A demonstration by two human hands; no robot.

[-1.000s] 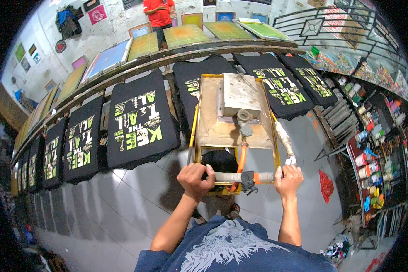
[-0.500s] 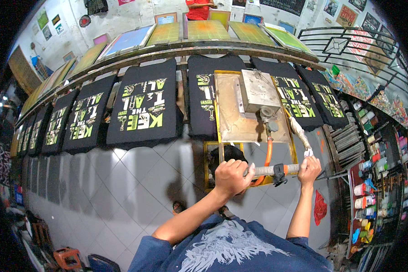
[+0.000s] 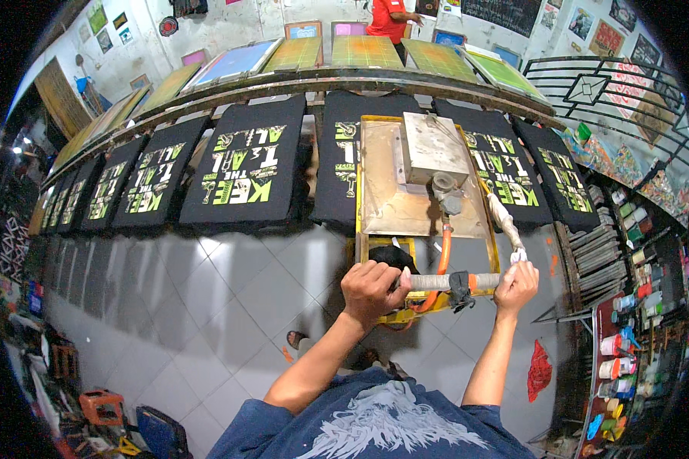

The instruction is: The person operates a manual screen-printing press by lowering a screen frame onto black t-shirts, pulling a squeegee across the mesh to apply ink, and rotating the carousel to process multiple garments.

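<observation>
A metal heater plate (image 3: pixel 383 214) with a box (image 3: pixel 432 149) on top sits in a yellow frame over one of the black printed shirts (image 3: pixel 337 187). An orange hose (image 3: pixel 444 256) runs down from its fitting. My left hand (image 3: pixel 375 291) is closed around the left end of the tape-wrapped handle bar (image 3: pixel 429 282) at the frame's near side. My right hand (image 3: pixel 517 287) grips the bar's right end, beside a white wrapped arm (image 3: pixel 505 218). A dark cloth (image 3: pixel 459 289) is tied on the bar.
Several black printed shirts (image 3: pixel 241 161) lie on boards in a row, screens (image 3: pixel 367 50) behind them. A person (image 3: pixel 386 23) in red stands beyond. Paint pots (image 3: pixel 612 344) fill the right rack. A red object (image 3: pixel 538 371) lies on the floor (image 3: pixel 207 321); an orange stool (image 3: pixel 99 405) stands at lower left.
The heater and both my hands have shifted rightward in the picture, my grip unchanged. The camera view has swung, showing more of the left side. The person in red has turned and moved.
</observation>
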